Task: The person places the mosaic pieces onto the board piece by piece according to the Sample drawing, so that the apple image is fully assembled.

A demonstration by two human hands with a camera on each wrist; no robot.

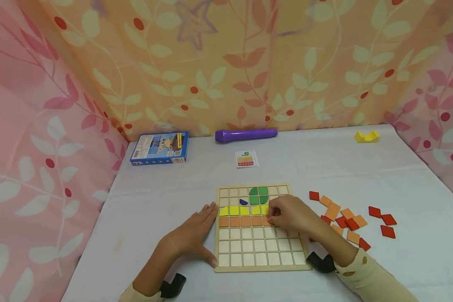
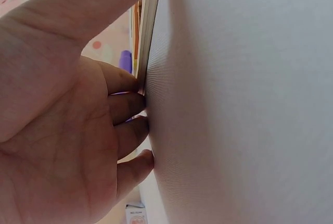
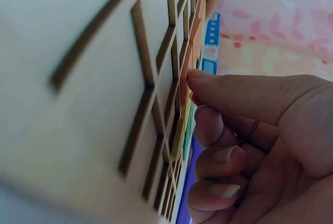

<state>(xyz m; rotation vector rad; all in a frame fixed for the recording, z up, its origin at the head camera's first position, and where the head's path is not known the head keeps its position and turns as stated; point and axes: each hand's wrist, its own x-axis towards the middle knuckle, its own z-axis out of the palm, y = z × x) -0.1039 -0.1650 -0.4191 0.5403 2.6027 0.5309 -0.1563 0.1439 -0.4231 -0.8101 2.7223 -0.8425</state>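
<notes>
A wooden grid board [image 1: 262,269] lies on the table. My left hand [image 1: 192,233] rests at its left edge, fingers extended and thumb spread toward the near corner; the left wrist view shows the fingertips along the board's side. My right hand [image 1: 288,213] is over the board's right half, thumb and forefinger pinching an orange square tile [image 1: 266,220] at the right end of the orange row. Above that row are yellow tiles [image 1: 234,210], a small dark blue piece [image 1: 243,202] and green tiles [image 1: 263,191]. The right fingers hide some cells.
Loose orange tiles [image 1: 332,211] and red diamond tiles [image 1: 388,231] lie scattered right of the board, partly behind the right forearm. Farther back are a pattern card [image 1: 246,159], a blue box [image 1: 160,148], a purple cylinder [image 1: 246,135] and a yellow holder [image 1: 367,136]. Patterned cloth surrounds the table.
</notes>
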